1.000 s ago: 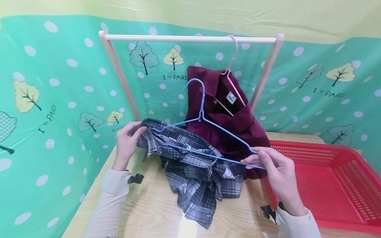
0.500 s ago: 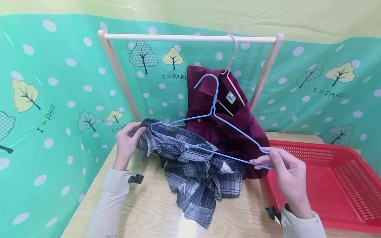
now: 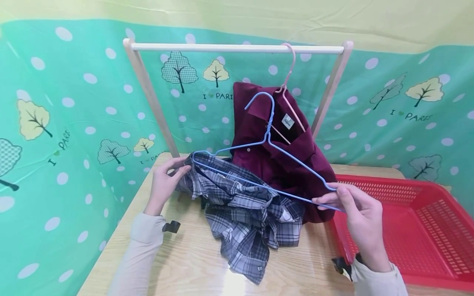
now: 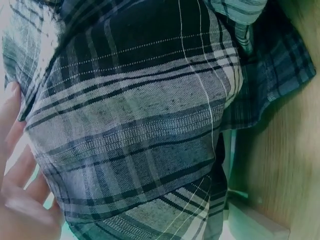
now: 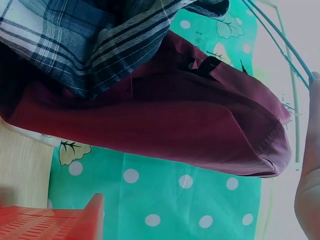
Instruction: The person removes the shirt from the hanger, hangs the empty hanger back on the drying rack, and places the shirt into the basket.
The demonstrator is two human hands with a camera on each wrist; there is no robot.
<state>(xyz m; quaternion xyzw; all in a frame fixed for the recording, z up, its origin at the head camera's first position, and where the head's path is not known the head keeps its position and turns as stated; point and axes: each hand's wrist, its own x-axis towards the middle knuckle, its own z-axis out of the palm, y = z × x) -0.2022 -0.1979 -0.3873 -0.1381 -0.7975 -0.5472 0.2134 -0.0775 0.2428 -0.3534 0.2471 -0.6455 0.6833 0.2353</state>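
My left hand [image 3: 167, 181] pinches the shoulder edge of a grey and black plaid shirt [image 3: 244, 242] between thumb and fingers. Most of the shirt lies bunched on the table; the left wrist view shows its cloth [image 4: 130, 125] close beside the fingers. With my right hand [image 3: 357, 218] I grip the right end of a blue wire hanger [image 3: 296, 160]. Its hook points up and to the left. The hanger's left end overlaps the shirt's shoulder right by my left fingertips. Behind, a maroon shirt [image 3: 255, 123] hangs on a pink hanger [image 3: 290, 68].
A wooden rack with a white rail [image 3: 222, 48] stands at the back of the wooden table [image 3: 177, 263]. To the right is a red perforated basket [image 3: 400, 242], close to my right wrist. A green patterned cloth [image 3: 85, 164] hangs behind everything.
The hanger has shifted right with my right hand, and its left end has come out from inside the shirt's shoulder to in front of it. My left hand has moved slightly right with the cloth.
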